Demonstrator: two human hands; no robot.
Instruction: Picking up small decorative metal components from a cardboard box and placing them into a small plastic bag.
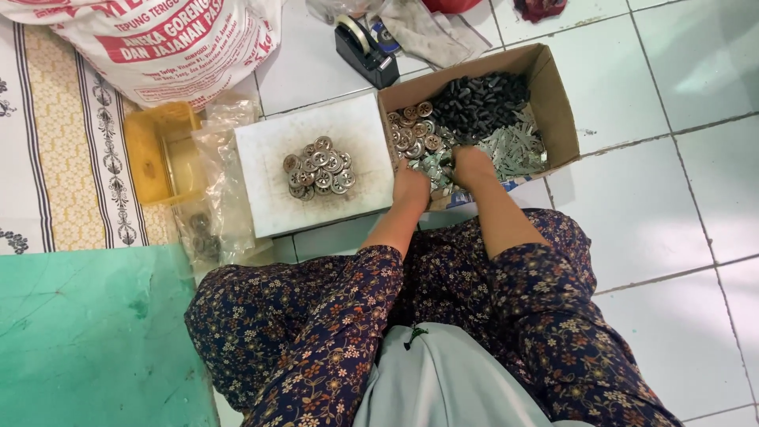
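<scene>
Head view, left hand (pixel 411 183): sunk into flat grey metal pieces (pixel 514 149) at near edge of cardboard box (pixel 553 95); finger state cannot be told.
Right hand (pixel 472 164): just beside, fingers buried, grip unclear.
Box contents: round metal discs (pixel 413 130) at left end, black plastic bits (pixel 478 101) along far side.
Progress: small pile of finished discs (pixel 319 166) on white slab (pixel 269 158); box well stocked, most work seemingly left.

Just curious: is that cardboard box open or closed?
Open. The cardboard box has its flaps up, showing round metal discs, black pieces and grey metal bits inside.
</scene>
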